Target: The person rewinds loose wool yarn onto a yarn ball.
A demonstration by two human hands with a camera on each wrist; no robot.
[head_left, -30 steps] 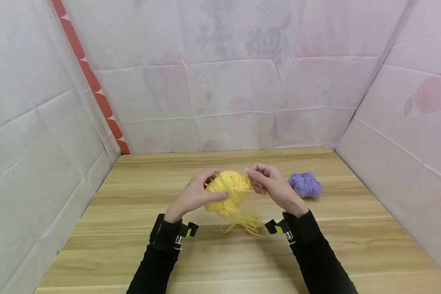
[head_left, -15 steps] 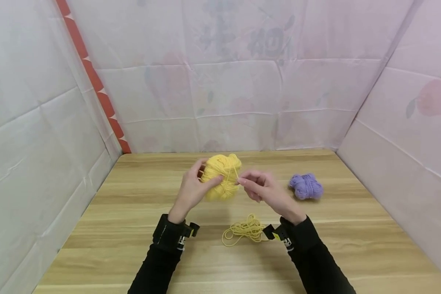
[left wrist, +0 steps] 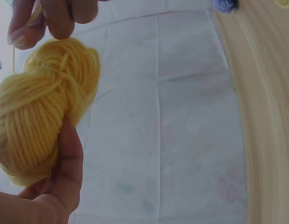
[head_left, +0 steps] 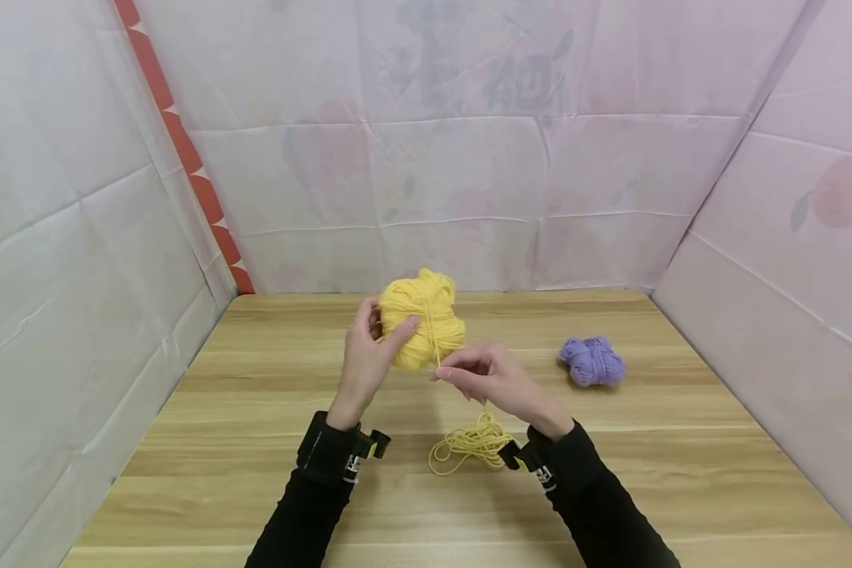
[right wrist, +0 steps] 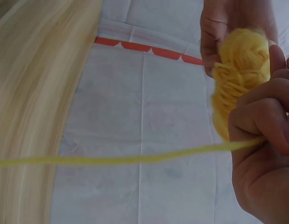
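Observation:
A yellow yarn ball (head_left: 419, 319) is held up over the table in my left hand (head_left: 366, 355), thumb across its front and fingers behind. Below and right of it, my right hand (head_left: 493, 383) pinches a single strand that runs taut down the ball's face. In the right wrist view that yarn strand (right wrist: 112, 160) passes through the curled fingers and trails off to the left. A loose heap of yellow yarn (head_left: 472, 444) lies on the table under my right hand. The left wrist view shows the ball (left wrist: 32, 126) wound with parallel strands, gripped from below.
A purple yarn ball (head_left: 592, 361) rests on the wooden table (head_left: 255, 442) to the right of my right hand. White printed sheets (head_left: 461, 173) wall the table at the back and both sides, with a red strip (head_left: 184, 150) at the back left corner.
My left hand has lifted the yellow ball up and away, turning it. My right hand has carried the strand from the ball's upper right down to its lower edge. The purple ball stayed put.

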